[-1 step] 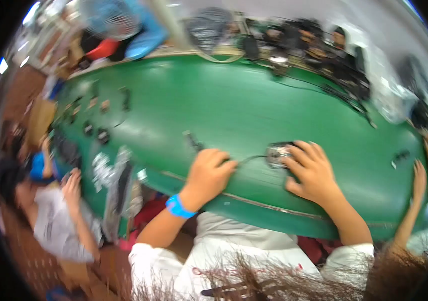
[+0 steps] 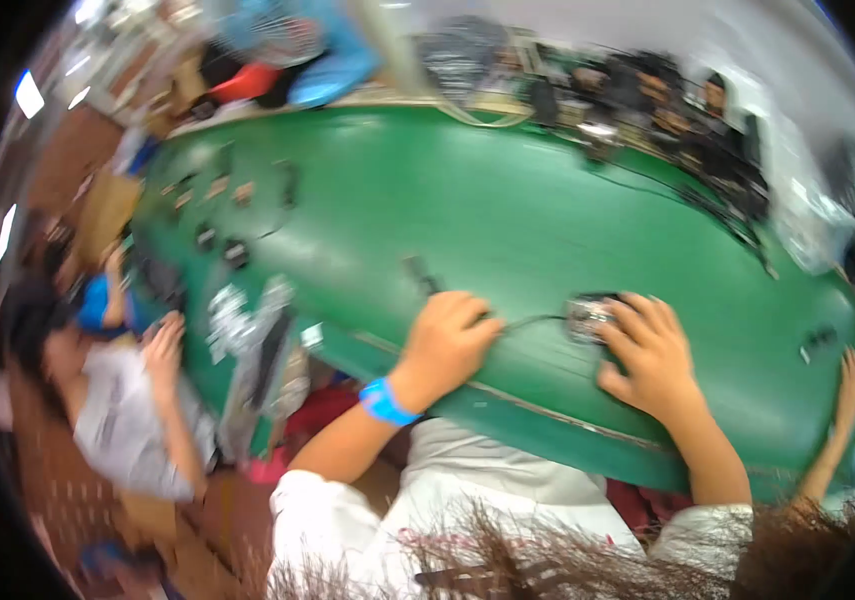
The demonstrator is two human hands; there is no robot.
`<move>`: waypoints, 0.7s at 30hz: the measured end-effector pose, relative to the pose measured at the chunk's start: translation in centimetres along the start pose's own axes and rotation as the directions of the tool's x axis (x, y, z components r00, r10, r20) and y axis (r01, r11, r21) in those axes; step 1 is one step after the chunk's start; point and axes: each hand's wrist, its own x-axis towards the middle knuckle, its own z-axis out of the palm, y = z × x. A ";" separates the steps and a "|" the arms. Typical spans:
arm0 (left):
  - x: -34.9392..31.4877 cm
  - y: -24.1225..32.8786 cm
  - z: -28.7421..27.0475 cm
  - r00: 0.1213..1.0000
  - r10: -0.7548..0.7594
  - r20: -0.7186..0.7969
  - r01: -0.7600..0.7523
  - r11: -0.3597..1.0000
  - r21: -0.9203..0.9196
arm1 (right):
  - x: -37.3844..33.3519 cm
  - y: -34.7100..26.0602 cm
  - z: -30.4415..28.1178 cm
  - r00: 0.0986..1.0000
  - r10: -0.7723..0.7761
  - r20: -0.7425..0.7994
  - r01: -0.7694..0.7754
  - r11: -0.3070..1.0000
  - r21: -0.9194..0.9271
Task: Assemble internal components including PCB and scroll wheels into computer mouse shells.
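Note:
My left hand [image 2: 447, 342], with a blue band on its wrist, is closed around a thin black cable [image 2: 532, 321] over the near part of the green table. Past its knuckles a dark, narrow end piece [image 2: 421, 274] sticks out, blurred; it looks like the cable's plug end. The cable runs right to a small, round, dark device with a shiny silvery top [image 2: 585, 320]. My right hand [image 2: 650, 352] grips this device from its right side, fingers over its edge and thumb bent below. The fingers partly cover the device, and its exact kind cannot be made out.
Small dark parts [image 2: 235, 252] lie at the table's left. Plastic-wrapped items [image 2: 265, 335] lie near a co-worker [image 2: 132, 410]. Black devices and cables [image 2: 687, 130] are heaped along the far edge, with a clear plastic bag [image 2: 809, 225]. Another person's hands [image 2: 850, 385] rest at the right.
The whole picture has shifted to the right as my head moved. My hands keep the same hold on the cable and the round device.

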 end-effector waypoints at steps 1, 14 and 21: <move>0.3 -0.4 0.6 0.999 0.010 -0.036 -0.008 0.999 0.031 | -0.5 -0.1 -0.3 0.999 0.014 -0.032 -0.014 1.000 -0.003; -3.0 0.2 -1.4 0.965 -0.261 -0.004 0.260 0.962 -0.088 | -1.5 0.8 1.7 0.998 0.042 -0.040 -0.040 0.998 0.057; -3.2 0.1 -1.7 0.940 -0.333 -0.070 0.323 0.938 -0.123 | -1.1 0.6 1.2 1.000 -0.010 -0.029 0.009 0.999 -0.033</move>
